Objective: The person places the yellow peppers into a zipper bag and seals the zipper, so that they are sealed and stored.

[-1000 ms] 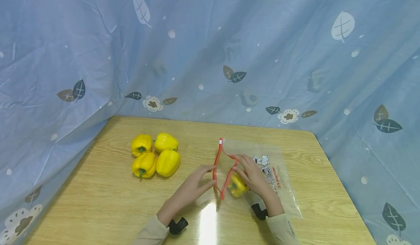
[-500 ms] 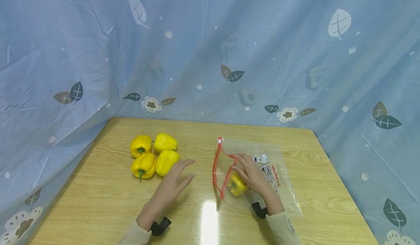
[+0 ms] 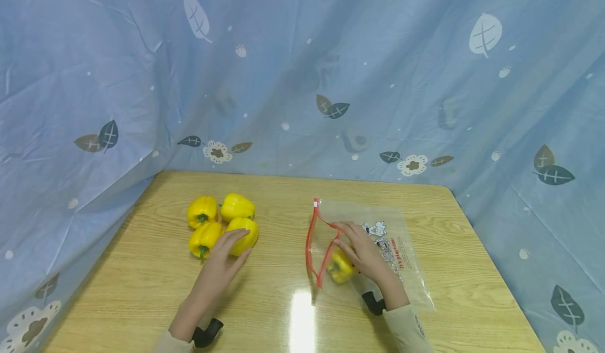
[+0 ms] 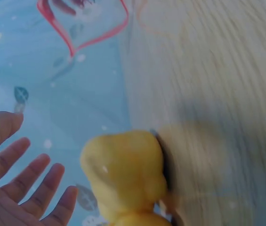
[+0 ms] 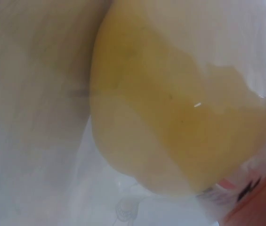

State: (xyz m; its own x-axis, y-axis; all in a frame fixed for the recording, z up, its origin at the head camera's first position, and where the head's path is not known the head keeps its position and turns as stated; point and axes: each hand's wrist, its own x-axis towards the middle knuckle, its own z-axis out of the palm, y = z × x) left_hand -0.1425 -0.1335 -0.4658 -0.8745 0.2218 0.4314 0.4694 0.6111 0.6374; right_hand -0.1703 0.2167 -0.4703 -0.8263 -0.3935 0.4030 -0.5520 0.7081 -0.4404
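Observation:
My left hand (image 3: 215,274) is just in front of several yellow bell peppers, overlapping the nearest right one (image 3: 247,228) in the head view. Its fingers are spread and hold nothing; the left wrist view has the thumb and fingers beside a yellow pepper (image 4: 123,169), with a gap between. On the right lies a clear zip bag (image 3: 389,214) with a red zip edge, its mouth gaping to the left. My right hand (image 3: 368,253) pinches the upper red edge between thumb and fingers. One bell pepper (image 3: 339,270) is inside the bag, and its yellow skin (image 5: 170,108) fills the right wrist view.
Three more yellow peppers stand close together: back left (image 3: 202,211), back right (image 3: 237,206) and front left (image 3: 204,237). A wooden table (image 3: 279,200) carries everything, and a blue leaf-print curtain (image 3: 283,80) hangs along its back and sides.
My left hand has let go of the bag's red edge and moved left to the peppers. The right hand stays at the bag's mouth, which keeps gaping.

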